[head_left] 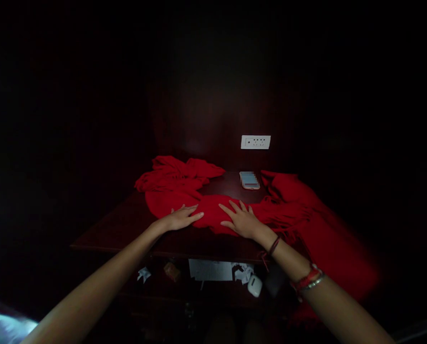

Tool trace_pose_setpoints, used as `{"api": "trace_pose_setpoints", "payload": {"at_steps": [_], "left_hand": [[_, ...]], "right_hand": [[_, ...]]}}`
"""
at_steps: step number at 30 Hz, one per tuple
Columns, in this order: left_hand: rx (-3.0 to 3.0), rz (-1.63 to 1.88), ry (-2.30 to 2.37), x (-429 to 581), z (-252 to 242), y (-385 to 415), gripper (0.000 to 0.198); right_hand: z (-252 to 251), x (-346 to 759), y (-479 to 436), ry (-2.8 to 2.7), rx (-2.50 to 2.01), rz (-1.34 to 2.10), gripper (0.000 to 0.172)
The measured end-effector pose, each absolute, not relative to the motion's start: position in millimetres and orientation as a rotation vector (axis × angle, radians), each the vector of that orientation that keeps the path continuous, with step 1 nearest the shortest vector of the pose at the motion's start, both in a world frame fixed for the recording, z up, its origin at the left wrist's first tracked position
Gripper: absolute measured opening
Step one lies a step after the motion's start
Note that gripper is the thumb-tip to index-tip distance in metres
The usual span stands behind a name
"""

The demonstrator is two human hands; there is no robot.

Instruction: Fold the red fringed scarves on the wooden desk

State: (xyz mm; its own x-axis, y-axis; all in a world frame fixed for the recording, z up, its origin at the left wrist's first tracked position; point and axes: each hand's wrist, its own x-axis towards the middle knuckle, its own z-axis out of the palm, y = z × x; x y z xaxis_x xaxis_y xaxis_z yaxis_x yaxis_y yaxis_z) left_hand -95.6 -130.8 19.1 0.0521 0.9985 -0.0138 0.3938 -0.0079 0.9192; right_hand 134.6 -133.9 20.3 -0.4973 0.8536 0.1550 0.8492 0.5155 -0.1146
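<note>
A long red fringed cloth (213, 210), like a scarf or shawl, lies across a dark wooden tabletop (116, 224). Its left part is bunched in folds towards the back; its right part spreads along the right side and hangs down past the front edge. My left hand (183, 218) rests on the cloth left of its middle, fingers stretched out and thumb apart. On the right of the same stretch, my right hand (241, 220) presses flat with fingers spread. Neither hand grips anything. Thread and metal bracelets circle my right wrist and forearm.
Behind the cloth lies a phone (250, 180) with a lit screen. A white socket panel (255, 142) is on the dark wall. Under the tabletop, a shelf holds a paper sheet (210, 270), crumpled paper (144, 274), a small brown block (172, 272) and a white earbud case (254, 285).
</note>
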Motion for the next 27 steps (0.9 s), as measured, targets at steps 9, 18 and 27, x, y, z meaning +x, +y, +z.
{"api": "trace_pose_setpoints", "payload": {"at_steps": [9, 18, 27], "left_hand": [[1.921, 0.929, 1.532, -92.8, 21.3, -130.3, 0.019], [2.167, 0.912, 1.685, -80.4, 18.4, -100.2, 0.017], [2.207, 1.122, 1.601, -90.1, 11.4, -105.2, 0.008]], "right_hand": [[21.1, 107.3, -143.7, -2.664, -1.127, -0.08, 0.049], [27.2, 105.6, -110.7, -2.706, -1.173, -0.15, 0.051], [27.5, 111.2, -125.2, -2.568, -0.806, -0.279, 0.042]]}}
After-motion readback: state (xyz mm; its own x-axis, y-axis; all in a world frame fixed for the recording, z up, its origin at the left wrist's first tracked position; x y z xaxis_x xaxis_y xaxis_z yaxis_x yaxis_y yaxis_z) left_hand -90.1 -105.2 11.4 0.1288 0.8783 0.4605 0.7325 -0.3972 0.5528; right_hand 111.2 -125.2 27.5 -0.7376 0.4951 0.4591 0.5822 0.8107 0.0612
